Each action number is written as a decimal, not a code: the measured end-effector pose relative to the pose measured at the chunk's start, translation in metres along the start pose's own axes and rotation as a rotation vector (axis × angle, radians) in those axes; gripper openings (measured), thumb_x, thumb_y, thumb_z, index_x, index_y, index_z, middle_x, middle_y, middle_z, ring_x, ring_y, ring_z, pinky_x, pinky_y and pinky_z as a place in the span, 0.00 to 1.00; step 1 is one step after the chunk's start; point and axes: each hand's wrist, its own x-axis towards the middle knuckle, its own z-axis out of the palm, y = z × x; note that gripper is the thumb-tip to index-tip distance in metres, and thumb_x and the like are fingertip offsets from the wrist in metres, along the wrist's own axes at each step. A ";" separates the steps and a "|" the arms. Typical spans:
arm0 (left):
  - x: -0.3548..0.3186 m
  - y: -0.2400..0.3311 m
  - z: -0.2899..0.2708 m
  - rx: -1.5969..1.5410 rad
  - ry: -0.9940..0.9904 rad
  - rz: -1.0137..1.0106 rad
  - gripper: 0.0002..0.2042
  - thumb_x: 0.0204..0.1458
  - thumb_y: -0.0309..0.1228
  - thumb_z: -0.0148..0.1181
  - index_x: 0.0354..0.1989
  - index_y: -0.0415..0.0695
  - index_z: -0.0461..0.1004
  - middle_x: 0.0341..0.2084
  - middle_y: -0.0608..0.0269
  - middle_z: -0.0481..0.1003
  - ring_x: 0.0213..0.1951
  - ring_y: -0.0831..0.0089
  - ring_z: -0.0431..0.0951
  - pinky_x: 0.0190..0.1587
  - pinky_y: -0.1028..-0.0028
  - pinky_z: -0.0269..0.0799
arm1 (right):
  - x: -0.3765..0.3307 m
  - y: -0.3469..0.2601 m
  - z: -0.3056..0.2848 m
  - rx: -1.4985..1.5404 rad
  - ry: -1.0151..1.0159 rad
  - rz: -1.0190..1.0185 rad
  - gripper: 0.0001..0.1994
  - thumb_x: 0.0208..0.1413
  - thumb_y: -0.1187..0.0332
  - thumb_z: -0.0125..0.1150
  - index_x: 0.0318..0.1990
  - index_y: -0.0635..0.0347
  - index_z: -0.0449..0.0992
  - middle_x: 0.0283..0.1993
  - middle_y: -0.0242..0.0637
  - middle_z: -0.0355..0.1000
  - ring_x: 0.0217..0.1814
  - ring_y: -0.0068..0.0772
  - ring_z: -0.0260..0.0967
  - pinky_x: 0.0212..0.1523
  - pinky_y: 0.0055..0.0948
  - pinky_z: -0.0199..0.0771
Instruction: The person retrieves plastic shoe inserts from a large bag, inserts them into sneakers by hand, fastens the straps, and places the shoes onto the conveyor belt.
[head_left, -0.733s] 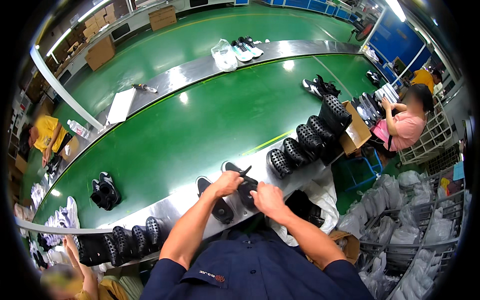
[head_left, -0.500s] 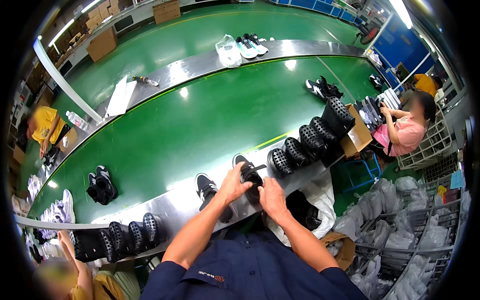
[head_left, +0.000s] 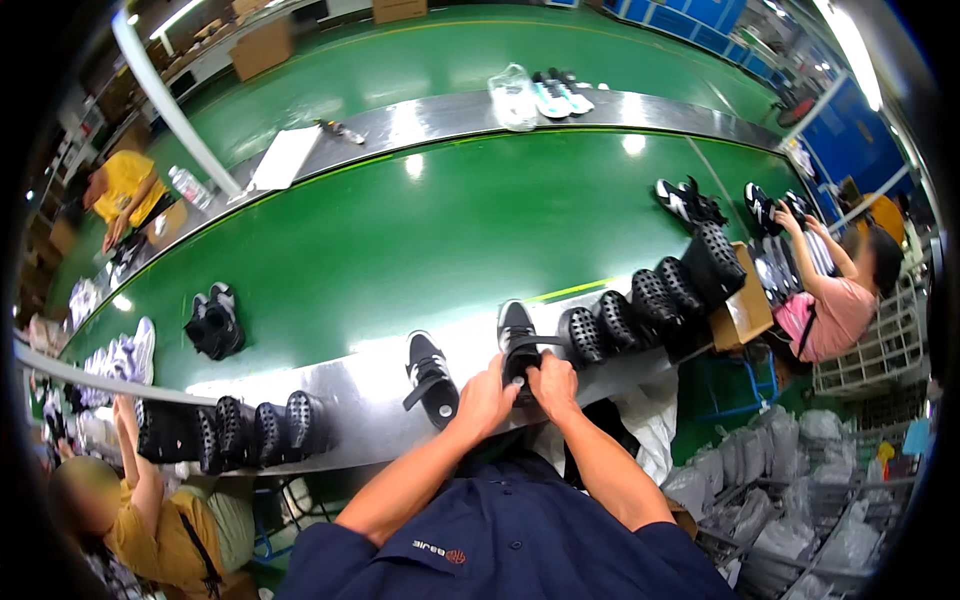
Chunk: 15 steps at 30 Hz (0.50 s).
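A black sneaker with white stripes (head_left: 516,318) stands on the steel ledge in front of me, toe pointing away. My left hand (head_left: 486,398) grips the left side of its opening, fingers closed. On the opposite side of the opening, my right hand (head_left: 553,384) pinches the edge near the loose black strap (head_left: 538,341). Part of the heel is hidden by my fingers. Just left of it lies a matching sneaker (head_left: 428,365), its strap sticking out to the left and a pale round spot inside its heel.
Black perforated shoe-shaped pieces line the ledge on the right (head_left: 617,318) and left (head_left: 235,432). Beyond runs a green belt (head_left: 400,240) carrying dark sneakers (head_left: 213,320). Co-workers sit at right (head_left: 835,300) and lower left (head_left: 150,520). Bagged items fill a rack (head_left: 790,500).
My view has shifted, moving the scene rightward. My hands have drawn back from the sneaker's top to its opening, and its strap now lies out to the right. The right co-worker has reached toward the belt.
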 end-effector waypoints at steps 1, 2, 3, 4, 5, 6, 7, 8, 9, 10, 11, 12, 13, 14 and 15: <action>-0.021 0.007 -0.018 0.041 -0.037 0.103 0.31 0.50 0.31 0.64 0.62 0.33 0.61 0.29 0.37 0.77 0.34 0.41 0.79 0.39 0.52 0.74 | 0.001 0.003 0.002 -0.007 -0.010 0.044 0.17 0.49 0.61 0.63 0.40 0.66 0.77 0.33 0.60 0.77 0.40 0.63 0.76 0.45 0.52 0.76; -0.050 -0.012 -0.025 0.106 0.150 0.337 0.27 0.52 0.35 0.64 0.57 0.34 0.66 0.28 0.39 0.77 0.33 0.41 0.79 0.38 0.53 0.74 | 0.001 0.002 -0.004 -0.009 -0.009 0.024 0.17 0.50 0.61 0.63 0.41 0.66 0.77 0.33 0.60 0.77 0.40 0.63 0.76 0.45 0.53 0.76; -0.084 -0.006 -0.055 0.247 -0.033 0.102 0.28 0.53 0.41 0.64 0.56 0.34 0.67 0.31 0.40 0.77 0.36 0.43 0.79 0.38 0.53 0.74 | -0.002 0.011 -0.010 -0.016 -0.004 0.032 0.17 0.50 0.61 0.62 0.42 0.66 0.77 0.33 0.61 0.76 0.40 0.64 0.76 0.45 0.53 0.76; -0.098 -0.014 -0.071 0.301 -0.120 -0.133 0.32 0.53 0.48 0.63 0.56 0.33 0.67 0.36 0.40 0.77 0.40 0.45 0.79 0.40 0.53 0.75 | -0.001 0.005 -0.010 -0.040 -0.015 0.025 0.17 0.51 0.61 0.63 0.41 0.66 0.77 0.33 0.61 0.76 0.40 0.64 0.76 0.45 0.53 0.76; -0.106 -0.025 -0.070 0.301 -0.095 -0.164 0.32 0.53 0.48 0.63 0.56 0.33 0.67 0.36 0.40 0.77 0.40 0.45 0.79 0.40 0.53 0.75 | -0.002 -0.004 -0.010 -0.067 -0.034 0.002 0.17 0.51 0.60 0.63 0.41 0.66 0.77 0.34 0.62 0.76 0.41 0.64 0.76 0.45 0.53 0.75; -0.107 -0.038 -0.068 0.306 0.002 -0.277 0.35 0.52 0.52 0.63 0.58 0.32 0.66 0.38 0.39 0.77 0.42 0.46 0.79 0.42 0.53 0.75 | -0.005 -0.009 -0.017 -0.062 -0.093 -0.037 0.17 0.51 0.59 0.64 0.40 0.67 0.78 0.35 0.62 0.76 0.42 0.64 0.76 0.46 0.54 0.75; -0.110 -0.052 -0.067 0.309 0.098 -0.387 0.39 0.51 0.55 0.64 0.59 0.32 0.65 0.39 0.38 0.77 0.44 0.46 0.79 0.43 0.52 0.75 | -0.010 -0.020 -0.015 -0.044 -0.116 -0.064 0.17 0.51 0.60 0.64 0.37 0.68 0.78 0.36 0.62 0.76 0.42 0.64 0.76 0.46 0.54 0.75; -0.108 -0.051 -0.074 0.214 0.007 -0.461 0.43 0.50 0.56 0.65 0.63 0.31 0.61 0.42 0.38 0.77 0.45 0.47 0.79 0.47 0.55 0.74 | -0.019 -0.021 -0.012 -0.063 -0.138 -0.058 0.17 0.51 0.60 0.63 0.37 0.68 0.78 0.36 0.62 0.77 0.42 0.64 0.76 0.46 0.54 0.75; -0.086 -0.075 -0.050 -0.348 -0.059 -0.239 0.44 0.51 0.54 0.65 0.65 0.31 0.57 0.47 0.38 0.75 0.48 0.48 0.78 0.51 0.58 0.72 | -0.020 -0.034 -0.010 -0.075 -0.164 -0.102 0.17 0.51 0.60 0.63 0.36 0.69 0.78 0.36 0.62 0.77 0.42 0.64 0.76 0.46 0.54 0.75; -0.079 -0.073 -0.041 -0.383 -0.035 -0.225 0.43 0.51 0.53 0.65 0.65 0.31 0.58 0.46 0.40 0.75 0.47 0.52 0.78 0.50 0.60 0.72 | -0.023 -0.034 0.000 -0.078 -0.177 -0.132 0.17 0.51 0.60 0.63 0.36 0.69 0.78 0.36 0.62 0.77 0.42 0.64 0.76 0.46 0.54 0.75; -0.080 -0.077 -0.041 -0.429 0.020 -0.225 0.42 0.51 0.52 0.65 0.65 0.31 0.58 0.44 0.43 0.75 0.46 0.55 0.77 0.48 0.62 0.72 | -0.026 -0.029 0.008 -0.123 -0.135 -0.170 0.15 0.50 0.61 0.62 0.34 0.68 0.78 0.35 0.60 0.77 0.40 0.63 0.76 0.44 0.53 0.76; -0.077 -0.070 -0.040 -0.469 0.045 -0.208 0.41 0.51 0.50 0.65 0.65 0.31 0.58 0.43 0.45 0.75 0.44 0.59 0.77 0.47 0.64 0.72 | -0.022 -0.032 0.011 -0.164 -0.092 -0.224 0.14 0.50 0.62 0.62 0.32 0.67 0.78 0.33 0.59 0.77 0.39 0.62 0.77 0.43 0.53 0.76; -0.075 -0.067 -0.045 -0.429 0.019 -0.221 0.41 0.52 0.49 0.65 0.65 0.31 0.58 0.38 0.48 0.76 0.40 0.62 0.78 0.43 0.66 0.73 | -0.019 -0.030 0.008 -0.171 -0.129 -0.218 0.15 0.47 0.61 0.62 0.32 0.67 0.79 0.33 0.60 0.77 0.39 0.61 0.76 0.42 0.53 0.76; -0.075 -0.059 -0.056 -0.393 -0.008 -0.235 0.41 0.52 0.48 0.65 0.65 0.30 0.57 0.33 0.51 0.78 0.36 0.66 0.79 0.39 0.67 0.75 | -0.019 -0.024 -0.003 -0.151 -0.183 -0.222 0.17 0.48 0.59 0.63 0.33 0.68 0.79 0.33 0.60 0.77 0.40 0.61 0.77 0.42 0.52 0.76; -0.073 -0.063 -0.065 -0.447 -0.089 -0.247 0.42 0.52 0.48 0.65 0.67 0.32 0.56 0.33 0.50 0.78 0.37 0.64 0.80 0.39 0.67 0.75 | -0.013 -0.020 -0.011 -0.130 -0.229 -0.231 0.18 0.48 0.57 0.64 0.34 0.68 0.79 0.34 0.59 0.77 0.40 0.60 0.77 0.43 0.51 0.76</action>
